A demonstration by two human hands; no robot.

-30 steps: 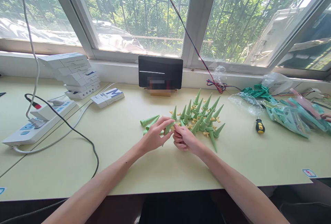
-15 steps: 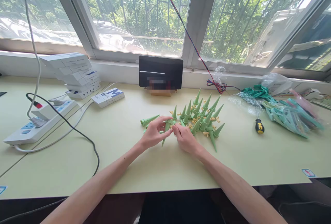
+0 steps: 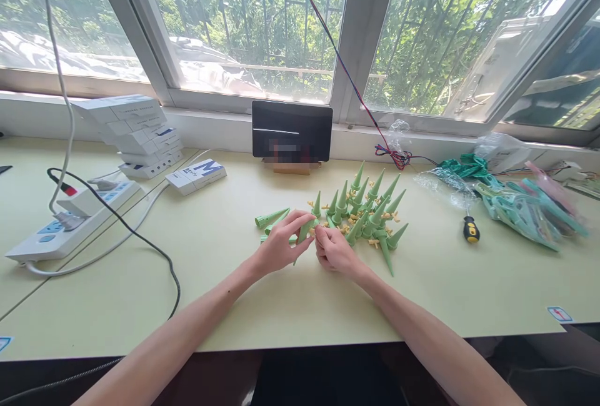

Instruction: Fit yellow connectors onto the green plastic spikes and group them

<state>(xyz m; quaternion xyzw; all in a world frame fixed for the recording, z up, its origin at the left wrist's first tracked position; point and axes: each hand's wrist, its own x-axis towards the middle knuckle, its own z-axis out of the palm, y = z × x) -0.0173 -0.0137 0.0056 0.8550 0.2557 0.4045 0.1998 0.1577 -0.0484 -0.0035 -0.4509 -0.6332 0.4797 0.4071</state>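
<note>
My left hand (image 3: 280, 245) pinches a green plastic cone spike (image 3: 304, 233) between thumb and fingers, just above the pale green table (image 3: 225, 281). My right hand (image 3: 334, 251) is closed right beside it, fingertips at the wide end of the same spike; what those fingers grip is too small to name. Behind both hands lies a heap of green cone spikes (image 3: 370, 212) mixed with small yellow fittings (image 3: 374, 243). Two loose green cones (image 3: 270, 218) lie just left of my left hand.
A dark screen (image 3: 291, 131) stands on a wooden holder at the window sill. Stacked white boxes (image 3: 135, 134), a power strip (image 3: 65, 222) and cables fill the left. A screwdriver (image 3: 469, 229) and bags of teal parts (image 3: 520, 206) lie to the right.
Both hands stayed at the same spot, fingers shifting around the green spike. A person's hand at the far right edge a second ago has gone from view.
</note>
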